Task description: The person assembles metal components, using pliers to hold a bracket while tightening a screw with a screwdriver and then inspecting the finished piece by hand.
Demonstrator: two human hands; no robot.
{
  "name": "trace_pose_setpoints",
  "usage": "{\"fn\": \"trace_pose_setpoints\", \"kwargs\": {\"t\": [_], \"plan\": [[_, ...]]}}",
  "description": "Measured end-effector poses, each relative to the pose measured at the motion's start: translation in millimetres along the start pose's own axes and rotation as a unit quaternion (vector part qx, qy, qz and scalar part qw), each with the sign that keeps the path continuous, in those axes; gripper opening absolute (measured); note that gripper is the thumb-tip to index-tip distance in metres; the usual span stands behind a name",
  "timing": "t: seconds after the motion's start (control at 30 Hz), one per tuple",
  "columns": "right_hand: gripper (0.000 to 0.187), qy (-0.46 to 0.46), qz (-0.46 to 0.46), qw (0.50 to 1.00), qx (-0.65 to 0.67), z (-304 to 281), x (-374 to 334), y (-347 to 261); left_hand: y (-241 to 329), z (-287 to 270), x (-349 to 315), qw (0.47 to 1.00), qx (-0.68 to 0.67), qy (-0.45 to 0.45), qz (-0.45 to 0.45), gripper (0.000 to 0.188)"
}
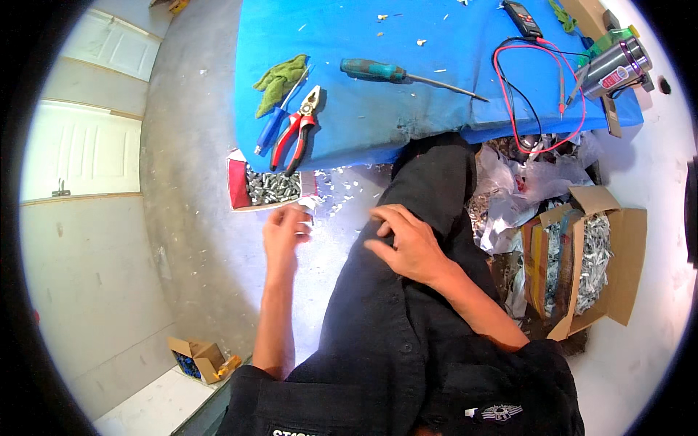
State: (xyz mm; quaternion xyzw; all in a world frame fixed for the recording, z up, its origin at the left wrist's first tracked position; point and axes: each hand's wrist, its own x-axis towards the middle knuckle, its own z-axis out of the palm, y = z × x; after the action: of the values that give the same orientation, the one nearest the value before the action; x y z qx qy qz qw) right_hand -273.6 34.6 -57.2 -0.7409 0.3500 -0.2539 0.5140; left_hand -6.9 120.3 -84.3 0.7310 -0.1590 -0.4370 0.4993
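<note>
My left hand (286, 227) hovers next to a red-and-white box (238, 185) full of small silvery cylindrical pieces (270, 189). Its fingers are curled in a pinch; what lies in them, if anything, is too small to make out. Over my dark-clad thigh, my right hand (411, 243) has its thumb and fingers apart with nothing between them. On the blue-covered table (327, 131) ahead lie red-and-black pliers (297, 131), a blue-handled screwdriver (272, 129), a green cloth (282, 80) and a larger teal-handled screwdriver (378, 70).
A multimeter (522, 18) with red and black leads lies at the table's far right, near a metal flask (614, 70). Right of my legs stands an open cardboard box (629, 265) of pale strips, beside crumpled plastic (509, 196). A small carton (207, 356) sits lower left.
</note>
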Motion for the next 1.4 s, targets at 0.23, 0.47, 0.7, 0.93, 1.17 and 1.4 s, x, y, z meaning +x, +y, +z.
{"fn": "trace_pose_setpoints", "kwargs": {"t": [0.23, 0.47, 0.7, 0.93, 1.17, 1.4], "plan": [[0.037, 0.021, 0.037, 0.997, 0.059, 6.3, 4.6, 8.6, -46.7, -34.0, 1.9, 0.995, -0.041, 0.065, -0.063, 0.038], [0.029, 0.014, 0.041, 0.998, 0.050, 5.4, 7.4, 8.0, -48.1, 18.8, -15.5, 0.998, 0.053, -0.037, -0.004, 0.025], [0.024, 0.030, 0.072, 0.996, 0.043, 5.7, 12.8, 8.8, -28.9, 46.0, -17.2, 0.976, 0.172, -0.048, 0.124, 0.023], [0.020, 0.038, 0.059, 0.997, 0.030, 9.1, 18.6, 8.1, 16.0, 60.2, -20.2, 0.937, 0.212, -0.005, 0.278, 0.017], [0.021, 0.042, 0.030, 0.999, 0.005, 9.6, 24.3, 7.6, 78.6, 53.7, -4.7, 0.860, 0.239, 0.051, 0.449, 0.012], [0.027, -0.001, 0.119, 0.989, 0.092, 8.8, 23.3, 9.6, 157.0, 15.0, 90.6, 0.837, 0.242, 0.156, 0.465, 0.013]]}}
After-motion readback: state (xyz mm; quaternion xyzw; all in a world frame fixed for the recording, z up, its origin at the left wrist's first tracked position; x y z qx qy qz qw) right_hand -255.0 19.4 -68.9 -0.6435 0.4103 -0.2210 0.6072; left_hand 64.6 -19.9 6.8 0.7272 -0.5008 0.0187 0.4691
